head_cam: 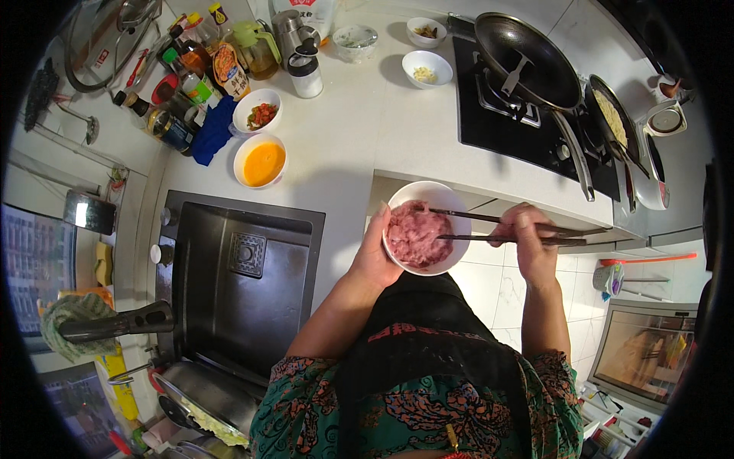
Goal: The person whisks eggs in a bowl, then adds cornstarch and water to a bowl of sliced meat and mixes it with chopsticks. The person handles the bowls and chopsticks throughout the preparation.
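My left hand (375,252) grips the side of a white bowl (462,252), held in front of my body and tilted so its inside shows. Pink minced meat (418,238) fills much of the bowl. In my right hand (527,235) is a pair of dark chopsticks (479,237), spread apart. Their tips reach into the meat. On the counter beyond stand a bowl of beaten egg (264,164) and a bowl of chopped red and green peppers (262,116).
A dark sink (258,304) lies to the left. At the right, a frying pan (545,63) sits tilted on a black gas hob (487,132), its handle jutting towards me. Several bottles (166,126) crowd the back left. Minced garlic (424,74) lies in a small bowl.
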The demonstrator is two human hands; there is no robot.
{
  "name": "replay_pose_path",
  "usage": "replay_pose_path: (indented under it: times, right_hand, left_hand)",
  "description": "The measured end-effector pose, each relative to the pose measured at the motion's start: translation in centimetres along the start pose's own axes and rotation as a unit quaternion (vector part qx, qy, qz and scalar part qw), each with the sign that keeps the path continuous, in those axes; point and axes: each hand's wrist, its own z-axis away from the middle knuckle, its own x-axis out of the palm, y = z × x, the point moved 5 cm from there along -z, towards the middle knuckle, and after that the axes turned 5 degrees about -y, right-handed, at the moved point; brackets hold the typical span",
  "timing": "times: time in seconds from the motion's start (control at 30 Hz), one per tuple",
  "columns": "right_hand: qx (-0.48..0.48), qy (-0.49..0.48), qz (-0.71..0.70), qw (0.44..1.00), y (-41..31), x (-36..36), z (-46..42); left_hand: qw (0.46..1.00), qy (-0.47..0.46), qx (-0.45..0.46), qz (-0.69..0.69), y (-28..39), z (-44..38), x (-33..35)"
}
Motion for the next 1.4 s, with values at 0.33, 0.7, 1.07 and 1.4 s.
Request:
replay_pose_path:
  times: [0.33, 0.7, 1.07, 1.4]
  right_hand:
    - [0.014, 0.056, -0.081, 0.995, 2.7, 1.0, 0.6]
    - [0.05, 0.125, -0.109, 0.985, 1.6, -2.8, 0.6]
    - [0.108, 0.151, -0.322, 0.928, 6.1, -0.5, 1.2]
    - [0.068, 0.177, -0.252, 0.949, 3.0, -2.1, 0.6]
  left_hand:
    - [0.999, 0.015, -0.02, -0.021, -0.3, 0.2, 0.4]
    - [1.0, 0.011, 0.005, -0.016, 0.2, 0.3, 0.1]
    - [1.0, 0.002, -0.014, -0.009, -0.1, 0.3, 0.5]
    - [0.998, 0.005, -0.005, -0.061, 0.1, 0.4, 0.3]
